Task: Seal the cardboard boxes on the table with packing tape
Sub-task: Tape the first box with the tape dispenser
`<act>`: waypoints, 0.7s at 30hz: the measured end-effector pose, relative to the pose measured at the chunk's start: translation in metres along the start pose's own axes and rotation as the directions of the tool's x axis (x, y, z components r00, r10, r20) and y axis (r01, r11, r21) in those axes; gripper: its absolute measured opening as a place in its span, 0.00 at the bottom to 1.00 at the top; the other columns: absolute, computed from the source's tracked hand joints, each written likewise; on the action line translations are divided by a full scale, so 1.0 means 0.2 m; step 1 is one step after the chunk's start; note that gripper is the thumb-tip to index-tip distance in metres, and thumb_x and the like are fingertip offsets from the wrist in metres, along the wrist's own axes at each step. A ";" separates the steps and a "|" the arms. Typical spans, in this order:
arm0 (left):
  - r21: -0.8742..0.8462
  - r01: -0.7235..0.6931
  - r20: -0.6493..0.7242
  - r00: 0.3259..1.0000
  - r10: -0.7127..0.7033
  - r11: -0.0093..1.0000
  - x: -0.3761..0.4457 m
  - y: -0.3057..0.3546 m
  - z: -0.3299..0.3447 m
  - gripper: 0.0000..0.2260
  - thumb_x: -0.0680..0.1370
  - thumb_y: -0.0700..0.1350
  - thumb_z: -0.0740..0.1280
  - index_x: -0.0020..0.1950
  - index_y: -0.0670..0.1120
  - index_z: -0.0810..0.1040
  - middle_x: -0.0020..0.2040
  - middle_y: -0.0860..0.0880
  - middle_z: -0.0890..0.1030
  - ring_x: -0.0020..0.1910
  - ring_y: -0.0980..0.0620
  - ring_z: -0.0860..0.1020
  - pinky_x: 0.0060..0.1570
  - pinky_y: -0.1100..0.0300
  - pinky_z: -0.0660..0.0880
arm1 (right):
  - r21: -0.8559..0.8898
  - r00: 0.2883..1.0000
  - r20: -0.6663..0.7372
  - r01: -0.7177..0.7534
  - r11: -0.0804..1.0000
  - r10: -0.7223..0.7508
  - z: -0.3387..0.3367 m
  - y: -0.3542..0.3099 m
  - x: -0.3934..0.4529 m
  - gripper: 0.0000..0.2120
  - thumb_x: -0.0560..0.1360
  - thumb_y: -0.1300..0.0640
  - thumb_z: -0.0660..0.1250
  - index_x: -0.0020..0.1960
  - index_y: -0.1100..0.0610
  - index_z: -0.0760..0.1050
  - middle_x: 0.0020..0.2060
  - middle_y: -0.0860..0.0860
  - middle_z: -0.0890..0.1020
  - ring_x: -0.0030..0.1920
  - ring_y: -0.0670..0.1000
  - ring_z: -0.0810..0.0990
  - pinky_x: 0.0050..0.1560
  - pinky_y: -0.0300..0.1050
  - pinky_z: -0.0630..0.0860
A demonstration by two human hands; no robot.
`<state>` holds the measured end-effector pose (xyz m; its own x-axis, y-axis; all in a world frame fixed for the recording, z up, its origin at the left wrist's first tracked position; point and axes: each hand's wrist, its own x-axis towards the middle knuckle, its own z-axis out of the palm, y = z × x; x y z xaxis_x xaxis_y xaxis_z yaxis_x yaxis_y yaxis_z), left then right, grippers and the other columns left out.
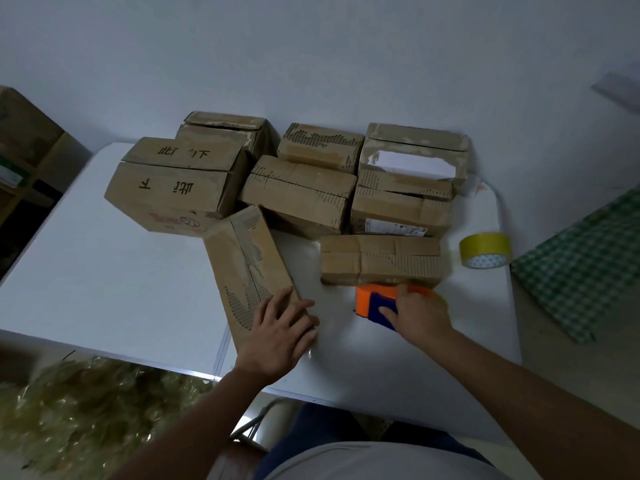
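Near the front edge of the surface (86,289), a long box (249,268) is steadied flat under the spread, uncurled fingers of the left hand (277,336), presumably for taping. Rightward, the tape dispenser (375,303) is clasped by the right hand (420,313), its grip curled around it. A spare tape roll (485,249) is kept by the right edge

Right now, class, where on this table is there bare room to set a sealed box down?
Widest: the white table left of the long box under the left hand. Smaller: near edge below the right hand. Crowded: the back, boxes packed together.
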<state>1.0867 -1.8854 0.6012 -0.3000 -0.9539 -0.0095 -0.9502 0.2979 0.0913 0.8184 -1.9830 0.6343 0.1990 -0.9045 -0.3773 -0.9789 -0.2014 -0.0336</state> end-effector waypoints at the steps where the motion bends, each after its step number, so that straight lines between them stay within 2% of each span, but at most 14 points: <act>1: 0.002 -0.002 -0.005 1.000 0.002 1.000 0.00 0.00 0.00 0.13 0.83 0.60 0.51 0.58 0.58 0.71 0.69 0.55 0.70 0.75 0.40 0.62 0.71 0.43 0.57 | 0.039 1.000 0.023 -0.006 0.999 0.005 0.03 0.01 -0.02 0.21 0.80 0.41 0.57 0.61 0.58 0.66 0.49 0.53 0.82 0.47 0.52 0.81 0.40 0.44 0.73; 3: -0.008 -0.003 -0.013 1.000 0.003 1.000 0.00 0.00 0.00 0.12 0.83 0.59 0.52 0.58 0.58 0.72 0.69 0.55 0.71 0.75 0.40 0.62 0.71 0.43 0.57 | 0.099 0.999 0.047 -0.020 0.995 0.015 0.09 0.01 -0.06 0.19 0.80 0.45 0.58 0.63 0.57 0.65 0.54 0.53 0.80 0.53 0.53 0.79 0.49 0.46 0.74; 4: -0.010 -0.002 -0.015 1.000 0.002 1.000 0.00 0.00 0.01 0.13 0.83 0.59 0.52 0.59 0.58 0.72 0.69 0.55 0.71 0.75 0.41 0.62 0.71 0.43 0.57 | 0.109 1.000 -0.008 0.009 0.994 -0.008 0.12 0.00 -0.08 0.18 0.80 0.46 0.59 0.64 0.56 0.66 0.57 0.52 0.77 0.56 0.53 0.76 0.54 0.46 0.73; 6: -0.007 0.004 -0.013 1.000 -0.004 1.000 0.00 0.00 0.01 0.13 0.83 0.59 0.52 0.60 0.57 0.72 0.69 0.55 0.71 0.75 0.41 0.62 0.70 0.43 0.59 | 0.246 0.994 -0.092 0.077 0.966 -0.055 0.13 -0.05 -0.10 0.15 0.80 0.48 0.60 0.63 0.54 0.67 0.56 0.49 0.74 0.55 0.52 0.74 0.54 0.46 0.71; 7: -0.005 0.007 -0.008 1.000 -0.007 1.000 0.00 0.00 0.01 0.14 0.83 0.59 0.52 0.60 0.57 0.73 0.69 0.55 0.71 0.75 0.42 0.62 0.70 0.43 0.59 | 0.467 0.997 -0.055 0.072 0.882 -0.052 0.14 -0.09 -0.11 0.12 0.80 0.51 0.60 0.62 0.54 0.69 0.53 0.49 0.74 0.51 0.51 0.75 0.50 0.46 0.72; 8: -0.004 0.010 -0.005 1.000 -0.010 1.000 0.00 0.00 0.01 0.14 0.83 0.59 0.53 0.61 0.57 0.73 0.69 0.55 0.71 0.75 0.42 0.62 0.70 0.43 0.59 | 0.708 0.994 0.102 -0.054 0.705 -0.027 0.12 -0.15 -0.11 0.08 0.81 0.55 0.60 0.58 0.55 0.70 0.49 0.48 0.74 0.47 0.49 0.75 0.46 0.43 0.72; 9: -0.004 0.011 -0.004 1.000 -0.011 1.000 0.00 0.00 0.01 0.14 0.83 0.59 0.53 0.61 0.56 0.73 0.69 0.55 0.71 0.75 0.42 0.62 0.70 0.43 0.59 | 0.853 0.958 0.283 -0.226 0.470 -0.053 0.08 -0.21 -0.12 0.03 0.81 0.60 0.59 0.54 0.57 0.71 0.45 0.49 0.72 0.43 0.46 0.73 0.42 0.39 0.70; 10: -0.004 0.010 -0.004 1.000 -0.010 1.000 0.00 0.00 0.01 0.15 0.83 0.59 0.53 0.61 0.55 0.74 0.69 0.54 0.71 0.75 0.42 0.62 0.71 0.44 0.59 | 0.882 0.908 0.407 -0.361 0.304 -0.102 0.08 -0.26 -0.12 0.04 0.80 0.64 0.58 0.50 0.58 0.70 0.43 0.50 0.71 0.41 0.46 0.72 0.41 0.37 0.69; 11: -0.005 0.010 -0.007 1.000 -0.010 1.000 0.00 0.00 0.01 0.15 0.83 0.59 0.54 0.61 0.55 0.74 0.69 0.54 0.71 0.76 0.42 0.62 0.71 0.44 0.58 | 0.872 0.867 0.473 -0.436 0.223 -0.157 0.09 -0.30 -0.11 0.05 0.79 0.67 0.58 0.49 0.58 0.70 0.44 0.53 0.72 0.43 0.48 0.74 0.43 0.38 0.71; 13: -0.015 0.012 -0.019 1.000 -0.012 1.000 0.00 0.00 0.00 0.15 0.82 0.58 0.56 0.62 0.53 0.74 0.69 0.54 0.71 0.76 0.42 0.62 0.71 0.44 0.58 | 0.845 0.825 0.530 -0.492 0.211 -0.195 0.13 -0.35 -0.11 0.09 0.80 0.63 0.60 0.59 0.58 0.73 0.53 0.56 0.77 0.54 0.55 0.78 0.56 0.47 0.75; 14: -0.028 0.016 -0.023 1.000 -0.017 0.999 0.00 0.01 0.00 0.15 0.82 0.58 0.57 0.63 0.53 0.74 0.69 0.53 0.72 0.75 0.42 0.63 0.71 0.44 0.59 | 0.839 0.816 0.540 -0.502 0.210 -0.205 0.13 -0.37 -0.12 0.11 0.80 0.58 0.61 0.62 0.57 0.73 0.56 0.54 0.79 0.57 0.54 0.79 0.60 0.49 0.75; 17: -0.071 0.034 -0.026 0.999 -0.036 0.997 0.01 0.01 -0.03 0.17 0.82 0.58 0.57 0.64 0.50 0.75 0.68 0.51 0.73 0.74 0.43 0.65 0.69 0.42 0.64 | 0.873 0.859 0.480 -0.447 0.196 -0.176 0.16 -0.38 -0.13 0.11 0.80 0.51 0.63 0.57 0.56 0.76 0.50 0.52 0.82 0.52 0.49 0.80 0.56 0.46 0.76; 19: -0.119 0.033 -0.045 0.998 -0.039 0.992 0.01 0.00 -0.06 0.18 0.82 0.57 0.56 0.64 0.49 0.76 0.67 0.50 0.75 0.73 0.44 0.66 0.68 0.42 0.66 | 0.897 0.917 0.388 -0.353 0.265 -0.090 0.18 -0.37 -0.13 0.11 0.79 0.52 0.65 0.54 0.60 0.78 0.44 0.53 0.81 0.49 0.52 0.80 0.54 0.49 0.77; 21: -0.150 0.035 -0.072 0.996 -0.046 0.988 0.00 -0.01 -0.07 0.19 0.84 0.55 0.54 0.65 0.49 0.77 0.68 0.51 0.76 0.74 0.46 0.66 0.70 0.43 0.63 | 0.921 0.964 0.261 -0.234 0.311 -0.050 0.19 -0.37 -0.15 0.10 0.79 0.54 0.66 0.52 0.62 0.77 0.41 0.53 0.80 0.48 0.55 0.80 0.52 0.50 0.76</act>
<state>1.0892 -1.8863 0.6152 -0.2487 -0.9668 0.0583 -0.9368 0.2554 0.2392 0.8832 -1.9273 0.6124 0.2286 -0.7635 -0.6040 -0.3926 0.4954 -0.7749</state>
